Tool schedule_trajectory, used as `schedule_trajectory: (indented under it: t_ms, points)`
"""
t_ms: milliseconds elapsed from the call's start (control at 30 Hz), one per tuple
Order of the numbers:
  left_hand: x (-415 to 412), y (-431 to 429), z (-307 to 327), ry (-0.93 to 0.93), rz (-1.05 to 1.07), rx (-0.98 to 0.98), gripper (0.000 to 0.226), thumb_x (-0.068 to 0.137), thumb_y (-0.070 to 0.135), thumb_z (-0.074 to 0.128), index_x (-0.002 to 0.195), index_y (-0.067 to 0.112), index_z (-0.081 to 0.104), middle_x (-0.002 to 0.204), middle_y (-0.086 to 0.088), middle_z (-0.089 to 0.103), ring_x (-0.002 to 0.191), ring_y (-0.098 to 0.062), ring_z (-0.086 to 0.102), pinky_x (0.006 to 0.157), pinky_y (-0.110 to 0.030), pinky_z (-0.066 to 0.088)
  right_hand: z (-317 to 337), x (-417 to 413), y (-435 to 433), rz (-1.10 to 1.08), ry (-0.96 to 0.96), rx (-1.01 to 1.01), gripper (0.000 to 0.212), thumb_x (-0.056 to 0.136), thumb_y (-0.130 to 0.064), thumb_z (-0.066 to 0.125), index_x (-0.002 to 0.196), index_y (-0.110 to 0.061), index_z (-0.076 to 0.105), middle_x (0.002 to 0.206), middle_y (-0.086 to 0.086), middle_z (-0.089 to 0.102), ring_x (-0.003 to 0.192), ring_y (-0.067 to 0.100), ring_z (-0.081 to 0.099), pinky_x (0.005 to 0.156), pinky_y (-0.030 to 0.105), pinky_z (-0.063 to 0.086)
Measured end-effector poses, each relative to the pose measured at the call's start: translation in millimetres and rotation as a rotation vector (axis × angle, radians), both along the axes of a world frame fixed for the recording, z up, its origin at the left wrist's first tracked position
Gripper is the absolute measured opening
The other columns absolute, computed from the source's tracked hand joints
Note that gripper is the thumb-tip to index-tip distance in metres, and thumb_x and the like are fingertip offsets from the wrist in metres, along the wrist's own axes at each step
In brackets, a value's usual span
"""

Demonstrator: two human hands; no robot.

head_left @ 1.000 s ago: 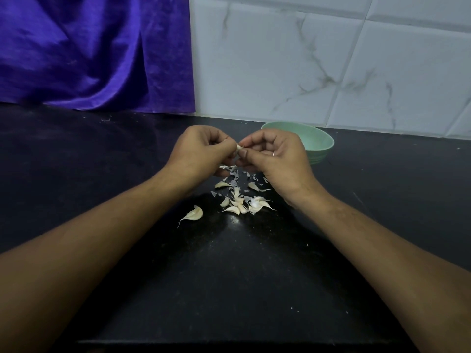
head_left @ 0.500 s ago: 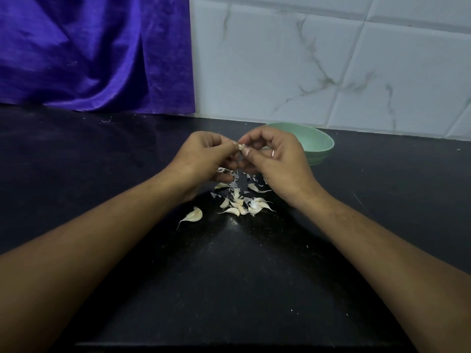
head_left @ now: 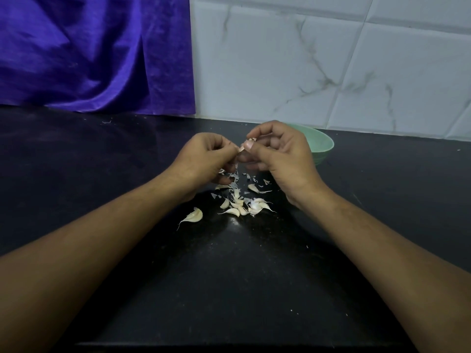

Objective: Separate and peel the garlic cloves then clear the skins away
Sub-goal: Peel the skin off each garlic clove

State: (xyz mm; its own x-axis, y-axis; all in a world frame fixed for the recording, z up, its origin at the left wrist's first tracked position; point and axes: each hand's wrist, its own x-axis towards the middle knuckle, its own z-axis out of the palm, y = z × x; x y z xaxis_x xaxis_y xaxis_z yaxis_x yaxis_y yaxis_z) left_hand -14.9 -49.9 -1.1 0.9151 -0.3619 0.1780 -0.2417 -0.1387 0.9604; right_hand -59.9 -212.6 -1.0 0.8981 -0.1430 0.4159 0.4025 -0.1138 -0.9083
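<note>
Both hands are raised just above the black counter (head_left: 229, 276). My right hand (head_left: 283, 154) pinches a small garlic clove (head_left: 251, 140) between thumb and fingers. My left hand (head_left: 204, 159) pinches a strip of skin (head_left: 240, 149) at the clove's side, and a thin shred hangs down from it. Below the hands lies a small heap of garlic cloves (head_left: 244, 205) mixed with torn skin bits (head_left: 233, 178). One larger clove (head_left: 193, 215) lies apart to the left of the heap.
A pale green bowl (head_left: 323, 146) stands behind my right hand, partly hidden by it. A purple cloth (head_left: 89, 54) hangs at the back left and a white tiled wall (head_left: 331, 62) rises behind the counter.
My right hand has lifted and turned slightly with the clove. My left hand has pulled a strip of skin away to the left, and a shred now dangles below the fingers.
</note>
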Motion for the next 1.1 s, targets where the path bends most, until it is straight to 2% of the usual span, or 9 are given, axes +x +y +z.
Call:
schedule_trajectory:
  t_ms: [133, 267, 333, 500, 633, 733, 900, 1000, 1100]
  points:
    - [4, 4, 0, -0.084, 0.075, 0.080, 0.018, 0.100, 0.016, 0.061, 0.095, 0.001, 0.068, 0.079, -0.010, 0.067, 0.073, -0.022, 0.068, 0.058, -0.033, 0.059, 0, -1, 1, 0.014, 0.048, 0.071, 0.016, 0.095, 0.004, 0.068, 0.111, 0.002, 0.065, 0.092, 0.021, 0.073, 0.077, 0.024, 0.076, 0.070, 0.035, 0.064]
    - [9, 11, 1, -0.123, 0.105, 0.180, 0.017, 0.099, 0.021, 0.059, 0.092, 0.009, 0.069, 0.083, -0.011, 0.072, 0.082, -0.035, 0.076, 0.069, -0.048, 0.066, 4, -1, -3, 0.010, 0.068, 0.160, 0.016, 0.097, 0.001, 0.065, 0.112, -0.003, 0.068, 0.097, 0.014, 0.076, 0.079, 0.022, 0.077, 0.074, 0.034, 0.065]
    - [9, 11, 1, -0.123, 0.112, 0.170, 0.018, 0.100, 0.020, 0.058, 0.092, 0.010, 0.070, 0.084, -0.011, 0.071, 0.084, -0.037, 0.075, 0.068, -0.052, 0.065, 3, 0, -4, 0.026, 0.095, 0.166, 0.017, 0.099, 0.000, 0.062, 0.114, -0.004, 0.069, 0.098, 0.013, 0.075, 0.080, 0.021, 0.077, 0.074, 0.034, 0.065]
    - [7, 12, 1, -0.253, 0.157, 0.244, 0.023, 0.103, 0.029, 0.062, 0.089, 0.015, 0.072, 0.086, -0.006, 0.073, 0.080, -0.022, 0.074, 0.059, -0.032, 0.062, -1, 0, -4, 0.066, 0.148, 0.130, 0.019, 0.097, 0.002, 0.065, 0.114, -0.004, 0.069, 0.099, 0.013, 0.076, 0.083, 0.023, 0.077, 0.076, 0.036, 0.065]
    - [9, 13, 0, -0.315, 0.203, 0.277, 0.013, 0.093, 0.030, 0.076, 0.086, 0.019, 0.075, 0.078, -0.005, 0.074, 0.067, -0.012, 0.069, 0.048, -0.012, 0.047, -1, 0, -5, 0.059, 0.174, 0.128, 0.013, 0.096, 0.004, 0.066, 0.107, -0.002, 0.067, 0.093, 0.013, 0.077, 0.078, 0.022, 0.076, 0.078, 0.040, 0.065]
    - [10, 12, -1, -0.299, 0.189, 0.237, 0.011, 0.087, 0.025, 0.082, 0.086, 0.019, 0.073, 0.079, -0.003, 0.073, 0.065, -0.008, 0.066, 0.049, -0.014, 0.048, -1, -1, -4, 0.057, 0.171, 0.086, 0.010, 0.096, 0.001, 0.067, 0.104, -0.005, 0.068, 0.091, 0.011, 0.076, 0.075, 0.022, 0.075, 0.081, 0.044, 0.064]
    - [10, 10, 0, -0.140, 0.053, 0.008, 0.014, 0.094, 0.025, 0.076, 0.091, 0.012, 0.073, 0.084, -0.006, 0.072, 0.072, -0.012, 0.068, 0.056, -0.028, 0.056, -3, -1, -2, 0.031, 0.144, 0.012, 0.010, 0.094, -0.001, 0.070, 0.102, -0.006, 0.071, 0.089, 0.012, 0.075, 0.071, 0.020, 0.074, 0.071, 0.036, 0.063]
    - [10, 9, 0, -0.148, 0.014, 0.018, 0.019, 0.092, 0.029, 0.078, 0.091, 0.010, 0.076, 0.087, -0.009, 0.075, 0.073, -0.010, 0.069, 0.059, -0.029, 0.058, -4, 0, -2, 0.030, 0.131, -0.012, 0.011, 0.091, 0.002, 0.073, 0.101, -0.002, 0.069, 0.087, 0.014, 0.077, 0.071, 0.022, 0.074, 0.070, 0.037, 0.063]
    - [12, 10, 0, -0.146, 0.011, 0.034, 0.015, 0.093, 0.026, 0.077, 0.091, 0.011, 0.076, 0.081, -0.003, 0.074, 0.071, -0.008, 0.069, 0.058, -0.027, 0.057, -4, 0, -2, 0.021, 0.116, -0.068, 0.008, 0.091, 0.000, 0.074, 0.098, -0.002, 0.070, 0.085, 0.014, 0.077, 0.071, 0.023, 0.075, 0.071, 0.040, 0.063]
